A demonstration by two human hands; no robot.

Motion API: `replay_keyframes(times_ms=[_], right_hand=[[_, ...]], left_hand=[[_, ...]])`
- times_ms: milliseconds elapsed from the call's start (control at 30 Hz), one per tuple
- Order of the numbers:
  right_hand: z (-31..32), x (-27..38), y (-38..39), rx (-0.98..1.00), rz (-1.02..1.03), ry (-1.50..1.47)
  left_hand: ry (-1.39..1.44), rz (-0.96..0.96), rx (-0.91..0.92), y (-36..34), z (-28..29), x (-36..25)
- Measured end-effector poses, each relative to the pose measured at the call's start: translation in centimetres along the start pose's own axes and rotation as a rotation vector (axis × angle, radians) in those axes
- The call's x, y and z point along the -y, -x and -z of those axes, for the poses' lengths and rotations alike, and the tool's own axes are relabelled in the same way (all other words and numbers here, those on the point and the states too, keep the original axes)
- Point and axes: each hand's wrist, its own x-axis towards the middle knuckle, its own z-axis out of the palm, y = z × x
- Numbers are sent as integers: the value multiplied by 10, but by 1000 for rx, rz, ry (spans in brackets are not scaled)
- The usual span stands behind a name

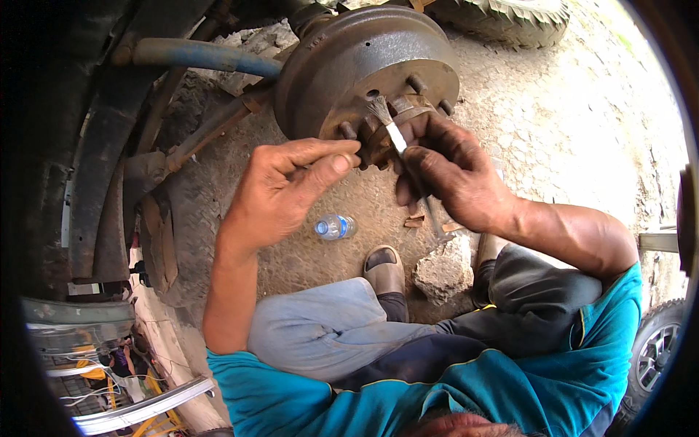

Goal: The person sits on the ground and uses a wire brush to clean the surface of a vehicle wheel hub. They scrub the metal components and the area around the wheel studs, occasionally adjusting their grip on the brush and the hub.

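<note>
Bristles of a small brush [396,137] stand close in front of the outer face of the brake drum [357,58], just beside the rusty hub [378,142] at its middle. The right hand [462,178] pinches the brush between thumb and fingers, the dark handle slanting down below. The left hand [280,186] is near the hub's left edge, thumb and forefinger drawn close together; I cannot tell whether anything is between them.

The work looks part-way along: the drum is in place at the axle end, its studs [416,84] bare, with no wheel on them. Hub and drum look brown and grimy, so I judge some brushing may remain; whether the bristles carry anything is too small to tell.

On the ground [291,273] below the drum's lower rim lie a clear plastic bottle [335,226] and, nearer the person's feet, a rough stone [444,273]. A tyre [510,22] lies beyond the drum's far edge. A blue tube [207,54] runs up to the drum's left side, likely crowding access there.
</note>
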Motion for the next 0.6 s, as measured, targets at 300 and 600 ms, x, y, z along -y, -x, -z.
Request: replay_keyframes(times_ms=[300, 600], right_hand=[[-22, -13, -6, 130, -31, -8], [-23, -29, -11, 21, 309, 323]], left_hand=[[195, 50, -234, -8, -32, 7], [-17, 4, -353, -5, -48, -7]])
